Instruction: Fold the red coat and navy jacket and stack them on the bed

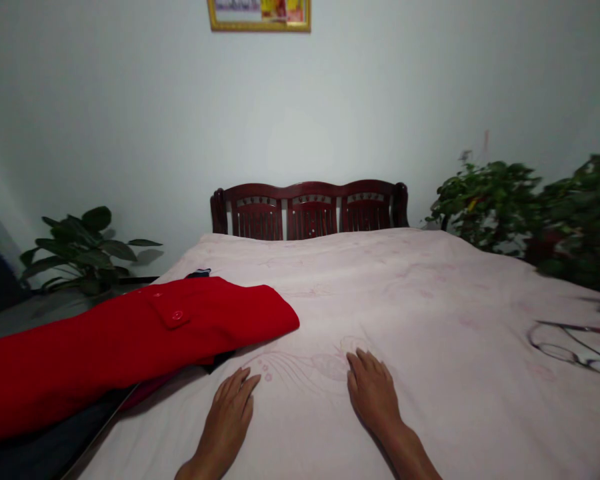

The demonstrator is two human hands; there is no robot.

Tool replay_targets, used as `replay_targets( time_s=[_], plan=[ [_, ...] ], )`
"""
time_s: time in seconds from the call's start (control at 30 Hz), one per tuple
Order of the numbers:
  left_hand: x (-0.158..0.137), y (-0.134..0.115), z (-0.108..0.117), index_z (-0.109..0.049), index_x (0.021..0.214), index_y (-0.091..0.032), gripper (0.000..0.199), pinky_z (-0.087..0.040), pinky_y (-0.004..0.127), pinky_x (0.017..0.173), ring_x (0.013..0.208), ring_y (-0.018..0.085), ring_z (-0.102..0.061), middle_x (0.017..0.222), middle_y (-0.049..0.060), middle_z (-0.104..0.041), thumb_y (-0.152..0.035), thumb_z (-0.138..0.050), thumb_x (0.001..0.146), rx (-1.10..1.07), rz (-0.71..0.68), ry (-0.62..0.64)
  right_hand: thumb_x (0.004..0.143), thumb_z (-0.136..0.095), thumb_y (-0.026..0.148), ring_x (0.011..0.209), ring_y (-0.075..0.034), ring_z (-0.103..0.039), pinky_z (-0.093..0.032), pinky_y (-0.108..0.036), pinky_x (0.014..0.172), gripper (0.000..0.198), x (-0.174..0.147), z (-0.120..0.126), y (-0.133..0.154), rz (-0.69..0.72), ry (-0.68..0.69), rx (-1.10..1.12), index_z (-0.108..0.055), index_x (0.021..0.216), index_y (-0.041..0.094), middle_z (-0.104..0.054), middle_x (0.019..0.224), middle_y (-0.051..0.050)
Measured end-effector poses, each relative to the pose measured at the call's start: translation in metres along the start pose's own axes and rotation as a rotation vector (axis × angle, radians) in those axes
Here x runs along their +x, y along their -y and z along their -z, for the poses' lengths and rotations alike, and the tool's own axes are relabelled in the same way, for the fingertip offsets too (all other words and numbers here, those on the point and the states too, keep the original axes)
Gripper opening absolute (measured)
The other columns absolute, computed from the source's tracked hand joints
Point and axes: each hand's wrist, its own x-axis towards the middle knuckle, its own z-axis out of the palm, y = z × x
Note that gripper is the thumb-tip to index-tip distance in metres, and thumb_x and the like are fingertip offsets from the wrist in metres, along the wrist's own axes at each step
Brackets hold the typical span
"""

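Both hands rest palm down on a pale pink patterned sheet [310,413] that covers a wide surface. My left hand [230,413] lies with fingers stretched out, just below a folded red coat [220,313] and apart from it. A flap with a button shows on the coat, and dark clothing [50,433] lies beneath it. Further right, my right hand [373,390] is flat beside a faint flower print, its fingers extended and close together. Neither hand holds anything.
Eyeglasses [575,357] and a thin pen-like stick [580,327] lie at the right edge. Behind the sheet stands a dark red wooden backrest [310,210]. Leafy plants [490,200] grow at right, another plant [80,247] at left. A gold-framed picture [260,27] hangs above.
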Motion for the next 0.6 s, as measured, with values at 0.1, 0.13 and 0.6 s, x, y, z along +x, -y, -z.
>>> replay_targets(
  time_s=[0.1, 0.13, 0.6],
  plan=[
    [0.0001, -0.0001, -0.0001, -0.062, 0.128, -0.026, 0.044, -0.042, 0.049, 0.110, 0.130, 0.022, -0.052, 0.137, 0.006, -0.060, -0.014, -0.042, 0.090, -0.002, 0.003, 0.008, 0.094, -0.038, 0.021, 0.135, -0.029, -0.043, -0.026, -0.047, 0.113, 0.045, 0.0002, 0.0003, -0.0002, -0.001, 0.010, 0.000, -0.058, 0.133, 0.020, -0.053, 0.144, -0.010],
    [0.0000, -0.0001, 0.0001, -0.062, 0.128, -0.026, 0.044, -0.042, 0.049, 0.110, 0.130, 0.022, -0.052, 0.137, 0.006, -0.060, -0.014, -0.042, 0.090, -0.003, 0.003, 0.011, 0.094, -0.038, 0.021, 0.135, -0.029, -0.043, -0.027, -0.047, 0.113, 0.045, 0.0002, 0.0001, -0.0004, -0.001, 0.010, -0.001, -0.058, 0.133, 0.020, -0.053, 0.144, -0.010],
    [0.0003, -0.0007, 0.0024, -0.062, 0.128, -0.024, 0.043, -0.044, 0.050, 0.109, 0.130, 0.023, -0.053, 0.136, 0.008, -0.060, -0.015, -0.040, 0.091, 0.017, -0.005, 0.021, 0.094, -0.039, 0.021, 0.135, -0.029, -0.044, -0.028, -0.047, 0.113, 0.044, 0.0003, -0.0009, -0.0004, 0.001, 0.002, -0.001, -0.059, 0.132, 0.020, -0.053, 0.143, -0.010]
  ],
)
